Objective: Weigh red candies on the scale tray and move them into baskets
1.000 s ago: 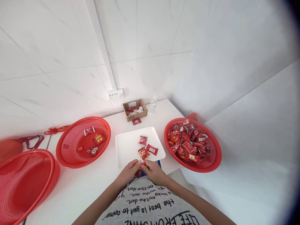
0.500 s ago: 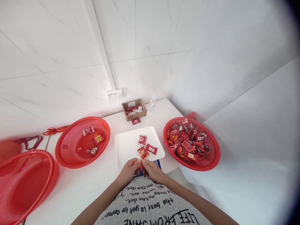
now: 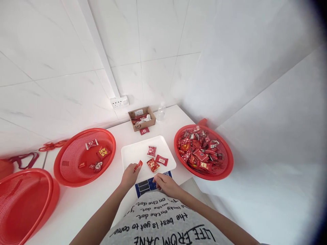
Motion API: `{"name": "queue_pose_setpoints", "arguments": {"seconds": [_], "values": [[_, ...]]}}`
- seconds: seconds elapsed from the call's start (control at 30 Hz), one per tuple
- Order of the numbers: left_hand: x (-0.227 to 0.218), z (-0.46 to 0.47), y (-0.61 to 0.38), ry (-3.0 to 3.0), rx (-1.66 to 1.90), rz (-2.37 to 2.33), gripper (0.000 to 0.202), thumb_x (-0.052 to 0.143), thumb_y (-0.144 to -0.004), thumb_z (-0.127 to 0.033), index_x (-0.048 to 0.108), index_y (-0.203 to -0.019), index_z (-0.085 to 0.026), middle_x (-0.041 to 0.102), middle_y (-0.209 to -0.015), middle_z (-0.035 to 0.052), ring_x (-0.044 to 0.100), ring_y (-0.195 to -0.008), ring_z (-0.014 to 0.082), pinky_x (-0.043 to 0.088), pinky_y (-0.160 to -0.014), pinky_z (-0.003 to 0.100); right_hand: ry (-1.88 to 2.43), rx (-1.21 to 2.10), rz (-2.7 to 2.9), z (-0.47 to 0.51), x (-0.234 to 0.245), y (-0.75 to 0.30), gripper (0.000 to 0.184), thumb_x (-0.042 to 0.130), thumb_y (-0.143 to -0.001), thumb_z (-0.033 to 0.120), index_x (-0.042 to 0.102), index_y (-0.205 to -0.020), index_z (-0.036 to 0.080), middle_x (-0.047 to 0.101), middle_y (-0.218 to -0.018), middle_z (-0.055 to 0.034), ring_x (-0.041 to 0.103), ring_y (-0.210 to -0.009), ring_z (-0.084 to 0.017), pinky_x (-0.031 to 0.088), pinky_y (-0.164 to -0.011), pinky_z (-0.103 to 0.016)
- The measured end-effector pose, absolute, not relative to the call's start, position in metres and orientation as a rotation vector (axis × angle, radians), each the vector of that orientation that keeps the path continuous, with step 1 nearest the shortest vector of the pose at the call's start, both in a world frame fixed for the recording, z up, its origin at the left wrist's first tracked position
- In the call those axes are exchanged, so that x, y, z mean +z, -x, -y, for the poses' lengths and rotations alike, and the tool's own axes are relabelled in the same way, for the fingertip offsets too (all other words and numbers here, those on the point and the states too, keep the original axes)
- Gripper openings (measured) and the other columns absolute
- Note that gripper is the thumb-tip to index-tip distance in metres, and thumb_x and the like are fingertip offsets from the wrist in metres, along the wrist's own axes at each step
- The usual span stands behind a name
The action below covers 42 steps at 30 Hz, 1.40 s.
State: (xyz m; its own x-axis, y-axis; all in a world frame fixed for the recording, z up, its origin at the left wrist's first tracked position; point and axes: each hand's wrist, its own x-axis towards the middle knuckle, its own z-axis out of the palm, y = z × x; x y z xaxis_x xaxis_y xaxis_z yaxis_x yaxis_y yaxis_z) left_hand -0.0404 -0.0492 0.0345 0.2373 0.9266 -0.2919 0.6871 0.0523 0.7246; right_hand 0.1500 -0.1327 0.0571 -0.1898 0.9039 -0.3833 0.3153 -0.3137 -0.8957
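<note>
My left hand (image 3: 129,176) is closed on a small red wrapped candy (image 3: 138,165), pinched over the near left edge of a white tray (image 3: 133,153). On the tray lie a red candy with a white print (image 3: 151,150), a red-and-gold candy (image 3: 153,165) and a flat red candy with a white label (image 3: 161,160). My right hand (image 3: 166,184) is curled shut just below the tray's near edge, and nothing shows between its fingers. It hovers above a blue panel with dark display windows (image 3: 144,188), which it partly covers.
On the right, a red mesh basket (image 3: 230,163) holds a heap of red candies. Another red basket (image 3: 60,170) on the left has several candies; a third basket (image 3: 55,190) stands nearer. Behind the tray are a cardboard box (image 3: 145,126), a candy (image 3: 144,130) and a clear bottle (image 3: 160,113).
My hands were together over a red candy; now they are apart. My left hand has moved left and forward with the candy, while my right stays near the blue panel. The view has shifted slightly.
</note>
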Motion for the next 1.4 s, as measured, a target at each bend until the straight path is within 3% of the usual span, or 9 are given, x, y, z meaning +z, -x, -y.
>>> {"name": "queue_pose_setpoints", "arguments": {"seconds": [0.13,0.27,0.4,0.5,0.63,0.83,1.03,1.27,1.4], "values": [[0.025,0.039,0.046,-1.849,0.342,-1.553,0.029,0.042,-0.083,-0.037,0.065,-0.082,-0.019,0.058,-0.09,0.0067,0.054,-0.088,0.0215,0.041,-0.081,0.035,1.595,1.525,1.424,0.135,0.058,-0.154,0.034,0.035,-0.089,0.043,0.057,-0.081,0.019,0.057,-0.065,0.0,0.055,-0.063,-0.014,0.042,-0.062,-0.025],[0.021,0.037,0.044,-1.984,0.354,-1.596,0.032,0.041,-0.084,-0.033,0.062,-0.102,-0.017,0.056,-0.108,0.0111,0.049,-0.107,0.0266,0.038,-0.094,0.042,1.607,1.523,1.4,0.139,0.058,-0.159,0.031,0.035,-0.089,0.04,0.056,-0.081,0.019,0.057,-0.065,0.0005,0.054,-0.062,-0.013,0.042,-0.061,-0.025],[0.015,0.046,0.03,-2.13,0.369,-1.494,0.048,0.045,-0.084,-0.039,0.045,-0.128,-0.019,0.038,-0.139,0.0108,0.026,-0.131,0.0281,0.027,-0.105,0.046,1.635,1.52,1.357,0.142,0.058,-0.165,0.028,0.036,-0.089,0.037,0.056,-0.081,0.019,0.056,-0.065,0.001,0.054,-0.062,-0.013,0.043,-0.062,-0.025],[0.009,0.054,0.012,-2.266,0.318,-1.371,0.058,0.046,-0.084,-0.045,0.035,-0.136,-0.021,0.023,-0.148,0.0095,0.012,-0.137,0.0287,0.022,-0.107,0.048,1.646,1.52,1.333,0.145,0.057,-0.169,0.027,0.037,-0.089,0.036,0.056,-0.08,0.019,0.056,-0.065,0.001,0.054,-0.062,-0.013,0.043,-0.062,-0.025],[0.003,0.053,-0.014,-2.404,0.214,-1.334,0.065,0.041,-0.086,-0.05,0.026,-0.141,-0.019,0.012,-0.151,0.0125,0.004,-0.137,0.0313,0.016,-0.107,0.051,1.662,1.512,1.329,0.148,0.054,-0.177,0.026,0.037,-0.089,0.035,0.056,-0.08,0.019,0.055,-0.064,0.0017,0.054,-0.061,-0.012,0.042,-0.062,-0.025],[0.004,0.038,-0.05,-2.446,0.089,-1.393,0.07,0.038,-0.084,-0.056,0.021,-0.143,-0.022,0.008,-0.151,0.0122,0.001,-0.137,0.0344,0.011,-0.105,0.058,1.724,1.473,1.333,0.155,0.051,-0.196,0.028,0.036,-0.09,0.036,0.057,-0.081,0.019,0.058,-0.067,0.0015,0.054,-0.063,-0.012,0.041,-0.061,-0.024],[0.002,0.027,-0.067,-2.483,-0.017,-1.474,0.063,0.038,-0.085,-0.055,0.034,-0.138,-0.022,0.008,-0.151,0.0117,0.004,-0.137,0.0352,0.008,-0.103,0.062,1.802,1.263,1.464,0.157,0.051,-0.227,0.029,0.038,-0.089,0.036,0.056,-0.076,0.019,0.058,-0.069,0.0006,0.053,-0.066,-0.013,0.04,-0.062,-0.025],[0.006,0.032,-0.064,-2.456,-0.044,-1.587,0.055,0.034,-0.087,-0.052,0.039,-0.135,-0.026,0.015,-0.151,0.0089,0.011,-0.136,0.0335,0.009,-0.103,0.062,1.97,0.802,1.555,0.145,0.04,-0.298,0.021,0.044,-0.086,0.028,0.06,-0.092,0.017,0.057,-0.1,-0.008,0.052,-0.097,-0.019,0.039,-0.088,-0.033],[0.011,0.041,-0.059,-2.405,-0.052,-1.703,0.052,0.037,-0.088,-0.046,0.038,-0.136,-0.026,0.018,-0.15,0.0077,0.011,-0.137,0.0328,0.011,-0.104,0.06,2.074,0.756,1.53,0.129,0.021,-0.337,0.031,0.046,-0.085,0.027,0.056,-0.111,0.014,0.051,-0.119,-0.0129,0.046,-0.113,-0.022,0.033,-0.099,-0.037]]}}
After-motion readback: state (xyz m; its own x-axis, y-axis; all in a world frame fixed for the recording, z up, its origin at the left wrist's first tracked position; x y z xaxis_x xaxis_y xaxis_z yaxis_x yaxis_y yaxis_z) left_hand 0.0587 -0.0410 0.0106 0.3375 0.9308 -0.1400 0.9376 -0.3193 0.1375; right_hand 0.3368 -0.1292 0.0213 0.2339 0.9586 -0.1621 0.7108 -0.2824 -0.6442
